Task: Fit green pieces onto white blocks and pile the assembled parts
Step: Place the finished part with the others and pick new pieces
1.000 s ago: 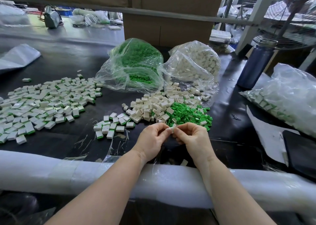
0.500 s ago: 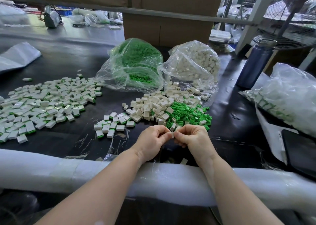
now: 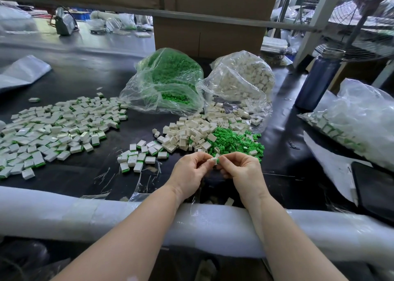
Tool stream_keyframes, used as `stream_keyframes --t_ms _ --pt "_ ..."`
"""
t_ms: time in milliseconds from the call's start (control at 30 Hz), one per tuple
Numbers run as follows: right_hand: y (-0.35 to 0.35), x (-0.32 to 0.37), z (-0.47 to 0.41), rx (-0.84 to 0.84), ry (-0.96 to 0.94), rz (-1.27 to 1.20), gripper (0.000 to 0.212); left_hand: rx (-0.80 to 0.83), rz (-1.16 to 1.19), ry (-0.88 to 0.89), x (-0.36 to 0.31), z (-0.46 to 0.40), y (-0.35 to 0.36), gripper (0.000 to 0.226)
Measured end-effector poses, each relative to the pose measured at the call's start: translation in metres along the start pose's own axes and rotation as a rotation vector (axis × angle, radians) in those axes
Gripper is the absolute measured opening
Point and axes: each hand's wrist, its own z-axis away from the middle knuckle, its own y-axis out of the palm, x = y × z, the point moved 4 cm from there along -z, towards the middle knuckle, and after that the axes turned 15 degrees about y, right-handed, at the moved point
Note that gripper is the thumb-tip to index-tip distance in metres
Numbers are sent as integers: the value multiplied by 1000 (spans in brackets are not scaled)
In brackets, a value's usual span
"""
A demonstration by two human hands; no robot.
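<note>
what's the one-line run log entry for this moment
step: fitting | left hand: pinches white block | right hand: pinches same block | small finished pile: left of hands

Both hands meet fingertip to fingertip, left hand (image 3: 189, 170) and right hand (image 3: 242, 170) pinching, forearms angled inward.

White block (image 3: 215, 160) mostly hidden between my fingers (image 3: 205, 158), any green piece on it indiscernible, assembled pile (image 3: 49, 131) cut by left edge

Black table (image 3: 89, 84) — cardboard boxes (image 3: 213, 35) behind.
</note>
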Motion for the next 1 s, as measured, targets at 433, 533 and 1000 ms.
stream_keyframes --t_ms 433,533,1000 --pt "3 0 0 28 19 167 22 68 -116 -10 0 1 -1 9" --pt "5 0 0 24 34 217 23 86 -158 0 1 3 -1 9" --pt "7 2 2 9 -37 115 13 10 -73 16 -2 2 -2 8"
